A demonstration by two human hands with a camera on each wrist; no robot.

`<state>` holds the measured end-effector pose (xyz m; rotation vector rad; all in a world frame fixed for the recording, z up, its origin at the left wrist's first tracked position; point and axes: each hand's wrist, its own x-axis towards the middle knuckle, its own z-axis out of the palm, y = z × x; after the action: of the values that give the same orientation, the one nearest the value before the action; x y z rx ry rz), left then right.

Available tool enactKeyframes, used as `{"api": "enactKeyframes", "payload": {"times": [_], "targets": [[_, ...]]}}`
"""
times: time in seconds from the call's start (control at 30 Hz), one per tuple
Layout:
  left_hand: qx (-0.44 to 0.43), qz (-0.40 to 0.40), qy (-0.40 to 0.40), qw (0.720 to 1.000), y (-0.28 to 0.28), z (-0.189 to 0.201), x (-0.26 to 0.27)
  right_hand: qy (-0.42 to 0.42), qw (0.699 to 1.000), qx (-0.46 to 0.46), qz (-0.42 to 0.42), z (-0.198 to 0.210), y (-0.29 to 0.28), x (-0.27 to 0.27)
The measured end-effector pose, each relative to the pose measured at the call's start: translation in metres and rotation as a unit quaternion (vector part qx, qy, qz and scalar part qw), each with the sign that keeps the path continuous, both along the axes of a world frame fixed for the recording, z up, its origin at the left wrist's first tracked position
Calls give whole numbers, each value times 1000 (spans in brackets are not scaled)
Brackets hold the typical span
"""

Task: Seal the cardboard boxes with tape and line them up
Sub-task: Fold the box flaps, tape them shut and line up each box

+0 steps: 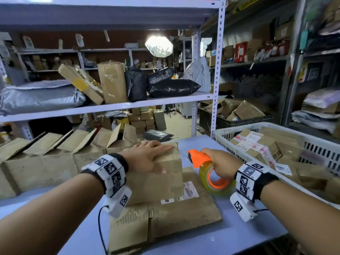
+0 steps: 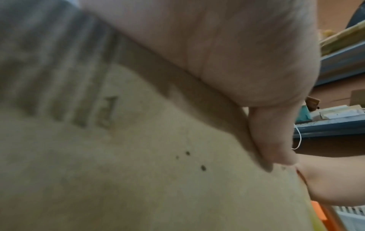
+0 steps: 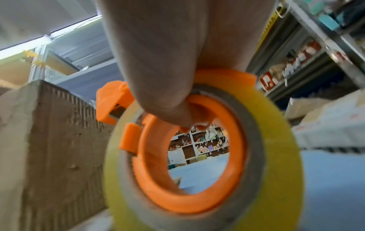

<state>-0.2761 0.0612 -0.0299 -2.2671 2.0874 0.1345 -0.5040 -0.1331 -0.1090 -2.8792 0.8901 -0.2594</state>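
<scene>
A brown cardboard box (image 1: 165,179) stands in the middle of the blue table, on top of flattened cardboard (image 1: 165,221). My left hand (image 1: 147,157) lies flat on its closed top, fingers straight, pressing the flaps down; in the left wrist view the palm (image 2: 227,54) rests on the box surface (image 2: 118,171). My right hand (image 1: 219,159) grips an orange tape dispenser (image 1: 199,157) carrying a roll of clear yellowish tape (image 1: 217,183), just right of the box. In the right wrist view my fingers hook through the dispenser's orange ring (image 3: 187,156), beside the box wall (image 3: 59,148).
A row of open cardboard boxes (image 1: 73,144) with raised flaps lines the table's left back. A white plastic crate (image 1: 276,129) full of labelled parcels stands at the right. Metal shelving (image 1: 219,70) loaded with parcels rises behind the table.
</scene>
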Motion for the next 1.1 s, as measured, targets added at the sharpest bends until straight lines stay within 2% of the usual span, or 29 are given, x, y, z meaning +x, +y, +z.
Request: {"api": "enactKeyframes", "payload": {"times": [0.23,0.6,0.9,1.0,1.1], "targets": [[15,5,-5,1000,-9,-2,9,62,997,-41,7,3,-10,12],[2,5,19,1000,-7,-6,13,34,999,-13,-9,0,-15,-3],[-1,1,28,1000,-9,-8,17,71,997,-10,-42,15,-8,-39],[-3,4,31,1000,-11,-9,19,120,989,-73,-34,20,5,-29],[-5,4,29,1000,-13,-11,20,168,975,-145,-10,18,23,6]]}}
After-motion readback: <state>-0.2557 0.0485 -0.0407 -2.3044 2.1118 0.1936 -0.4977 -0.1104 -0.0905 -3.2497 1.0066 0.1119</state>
